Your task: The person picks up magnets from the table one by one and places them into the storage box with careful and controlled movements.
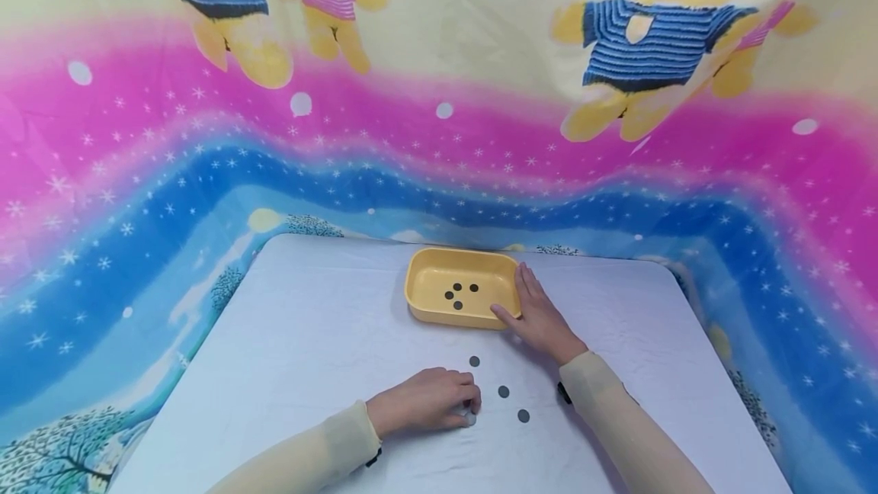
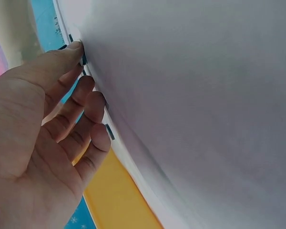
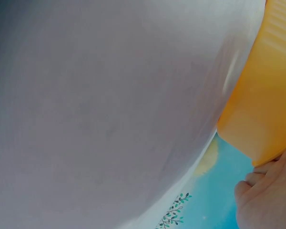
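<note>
Near the front middle of the table, my left hand (image 1: 432, 399) pinches a small round disc (image 1: 470, 418) between thumb and fingertips. It looks pale grey and shiny in the head view. The left wrist view shows the disc (image 2: 83, 60) edge-on under the thumb tip, with the other fingers loosely bent. My right hand (image 1: 545, 322) holds the right end of a yellow plastic box (image 1: 439, 318), fingers along its outer wall and thumb over the near rim. Several dark grey discs (image 1: 458, 305) lie on the box's floor.
Three more dark discs lie between the hands, one (image 1: 475, 361) nearest the box, another (image 1: 504, 392) behind the last (image 1: 524, 416). A white cloth covers the table (image 1: 309, 311). Behind it hangs a printed curtain (image 1: 480, 174) with bears and snowflakes.
</note>
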`<state>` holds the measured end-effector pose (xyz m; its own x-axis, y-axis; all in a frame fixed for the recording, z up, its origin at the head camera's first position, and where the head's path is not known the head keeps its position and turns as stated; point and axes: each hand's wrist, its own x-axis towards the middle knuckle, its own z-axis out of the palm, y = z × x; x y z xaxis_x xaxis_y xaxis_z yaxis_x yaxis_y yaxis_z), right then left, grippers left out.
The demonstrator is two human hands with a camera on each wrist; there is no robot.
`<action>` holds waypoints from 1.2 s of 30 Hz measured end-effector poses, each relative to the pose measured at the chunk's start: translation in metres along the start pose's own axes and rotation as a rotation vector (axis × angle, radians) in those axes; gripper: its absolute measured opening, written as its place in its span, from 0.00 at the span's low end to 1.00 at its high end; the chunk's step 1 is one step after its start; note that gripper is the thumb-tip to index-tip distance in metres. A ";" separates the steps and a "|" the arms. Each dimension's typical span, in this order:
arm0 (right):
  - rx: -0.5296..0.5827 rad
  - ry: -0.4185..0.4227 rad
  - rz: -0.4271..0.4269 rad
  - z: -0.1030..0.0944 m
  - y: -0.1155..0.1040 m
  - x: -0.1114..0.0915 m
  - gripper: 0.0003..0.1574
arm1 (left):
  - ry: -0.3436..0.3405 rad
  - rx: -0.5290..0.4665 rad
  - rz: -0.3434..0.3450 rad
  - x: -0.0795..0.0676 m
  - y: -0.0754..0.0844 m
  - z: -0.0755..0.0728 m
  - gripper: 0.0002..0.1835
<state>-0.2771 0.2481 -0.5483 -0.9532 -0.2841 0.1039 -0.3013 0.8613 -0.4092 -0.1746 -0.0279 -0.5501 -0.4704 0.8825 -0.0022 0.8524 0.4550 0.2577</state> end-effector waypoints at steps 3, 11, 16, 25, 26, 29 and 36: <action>-0.004 0.002 0.001 0.001 0.001 0.000 0.71 | -0.002 -0.009 0.004 0.000 0.000 0.000 0.12; -0.004 0.005 -0.005 0.000 0.002 0.000 0.70 | 0.046 -0.033 0.075 -0.001 0.000 0.001 0.11; -0.003 -0.008 0.001 0.000 0.002 -0.001 0.70 | 0.041 -0.026 0.087 -0.001 0.000 0.001 0.11; -0.007 -0.023 0.018 0.000 0.002 -0.001 0.70 | 0.021 -0.115 0.077 -0.002 -0.003 -0.002 0.09; -0.006 -0.025 0.020 0.000 0.002 -0.001 0.70 | 0.028 -0.125 0.075 -0.002 -0.004 -0.003 0.09; -0.002 -0.027 0.017 0.000 0.002 -0.001 0.70 | 0.050 -0.155 0.059 -0.002 -0.007 -0.006 0.08; -0.004 -0.027 0.011 0.000 0.002 0.000 0.70 | 0.095 -0.200 0.008 0.000 -0.018 -0.014 0.07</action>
<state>-0.2774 0.2499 -0.5496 -0.9555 -0.2855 0.0748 -0.2907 0.8663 -0.4062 -0.1928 -0.0371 -0.5416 -0.4913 0.8664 0.0894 0.7985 0.4070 0.4436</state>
